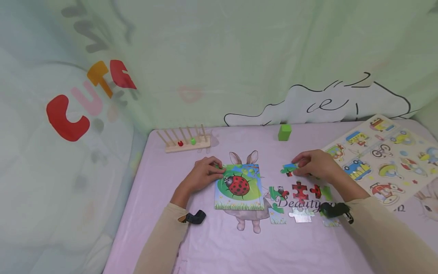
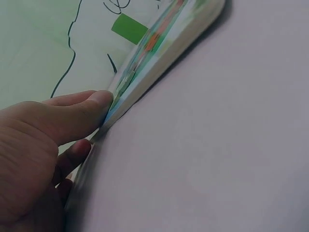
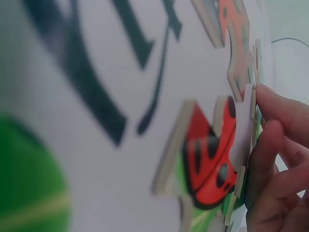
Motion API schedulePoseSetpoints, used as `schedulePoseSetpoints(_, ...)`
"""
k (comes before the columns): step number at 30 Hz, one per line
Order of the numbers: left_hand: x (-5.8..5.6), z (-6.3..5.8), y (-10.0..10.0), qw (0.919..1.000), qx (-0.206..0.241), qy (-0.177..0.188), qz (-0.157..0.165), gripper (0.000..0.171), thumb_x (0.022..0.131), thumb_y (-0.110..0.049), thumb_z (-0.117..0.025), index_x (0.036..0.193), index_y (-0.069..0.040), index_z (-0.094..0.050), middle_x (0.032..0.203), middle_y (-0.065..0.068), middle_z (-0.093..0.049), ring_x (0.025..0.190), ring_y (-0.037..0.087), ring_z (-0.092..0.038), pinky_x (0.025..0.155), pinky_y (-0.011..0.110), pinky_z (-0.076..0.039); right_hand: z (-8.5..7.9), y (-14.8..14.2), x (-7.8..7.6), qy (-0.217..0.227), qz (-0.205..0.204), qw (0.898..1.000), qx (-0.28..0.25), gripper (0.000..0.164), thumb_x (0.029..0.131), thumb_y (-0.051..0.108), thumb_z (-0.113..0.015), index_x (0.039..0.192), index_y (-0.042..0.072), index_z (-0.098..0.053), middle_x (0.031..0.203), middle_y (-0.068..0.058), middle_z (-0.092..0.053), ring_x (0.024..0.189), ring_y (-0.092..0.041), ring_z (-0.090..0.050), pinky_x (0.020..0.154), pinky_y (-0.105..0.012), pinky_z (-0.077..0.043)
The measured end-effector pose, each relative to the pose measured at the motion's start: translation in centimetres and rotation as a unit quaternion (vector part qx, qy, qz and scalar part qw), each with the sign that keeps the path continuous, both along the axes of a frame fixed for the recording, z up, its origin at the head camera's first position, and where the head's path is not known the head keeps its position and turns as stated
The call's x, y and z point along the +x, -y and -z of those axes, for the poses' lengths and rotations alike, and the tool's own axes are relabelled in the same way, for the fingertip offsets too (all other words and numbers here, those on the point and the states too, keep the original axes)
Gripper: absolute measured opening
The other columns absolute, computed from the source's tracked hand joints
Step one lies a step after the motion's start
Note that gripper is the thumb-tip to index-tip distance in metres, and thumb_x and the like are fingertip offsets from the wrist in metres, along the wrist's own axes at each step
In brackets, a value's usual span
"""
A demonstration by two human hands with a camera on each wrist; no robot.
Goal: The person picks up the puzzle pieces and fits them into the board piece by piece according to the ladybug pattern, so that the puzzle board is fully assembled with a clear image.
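Note:
A square ladybug puzzle board (image 1: 239, 186) lies flat on the table. My left hand (image 1: 205, 174) grips its upper left corner. Seen from the left wrist, the thumb and fingers of that hand (image 2: 53, 130) meet the edge of the board (image 2: 159, 67). My right hand (image 1: 313, 165) pinches a blue and green puzzle piece (image 1: 289, 168) at its right side, low over the table. Closer to me lie several loose pieces, including a red spotted one (image 1: 300, 190) and a pale one (image 1: 301, 215). In the right wrist view, a red and black piece (image 3: 210, 159) lies beside the fingers.
A wooden peg rack (image 1: 188, 145) with a red and a green bead stands at the back left. Near the back edge is a green block (image 1: 284, 132). On the right, a large wooden board of vehicle and toy pictures (image 1: 384, 156) lies beneath my right forearm's far side.

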State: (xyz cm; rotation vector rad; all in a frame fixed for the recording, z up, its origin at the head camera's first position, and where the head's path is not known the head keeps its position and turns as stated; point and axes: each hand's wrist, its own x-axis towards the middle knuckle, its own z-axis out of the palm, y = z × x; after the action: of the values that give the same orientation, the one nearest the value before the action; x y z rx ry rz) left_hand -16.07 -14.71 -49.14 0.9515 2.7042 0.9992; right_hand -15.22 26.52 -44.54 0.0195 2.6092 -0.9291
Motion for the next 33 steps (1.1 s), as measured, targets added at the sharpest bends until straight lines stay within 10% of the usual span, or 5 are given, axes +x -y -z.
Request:
schedulePoseSetpoints(15, 0.2, -0.2, -0.1, 0.9994, 0.021, 0.023, -0.011, 0.036, 0.088, -0.029, -0.081, 0.121, -0.013, -0.076, 0.12, -0.003, -0.061, 0.106, 0.013, -0.056, 0.09, 0.032, -0.047, -0.3, 0.1, -0.4, -0.01, -0.02, 1.0, 0.011, 0.039, 0.081, 0.025, -0.086, 0.108, 0.004, -0.068, 0.101, -0.014, -0.065, 0.089, -0.027, -0.056, 0.068, -0.031, -0.045)
schedulePoseSetpoints(33, 0.1, 0.0, 0.1, 0.9997, 0.018, 0.016, -0.002, 0.03, 0.092, -0.027, -0.077, 0.119, -0.014, -0.077, 0.117, -0.005, -0.062, 0.105, 0.013, -0.058, 0.095, 0.038, -0.042, -2.1, 3.2, -1.6, 0.067, -0.041, 0.992, -0.094, 0.035, 0.085, 0.03, -0.083, 0.109, 0.006, -0.073, 0.085, -0.001, -0.055, 0.074, -0.018, -0.051, 0.061, -0.028, -0.042)
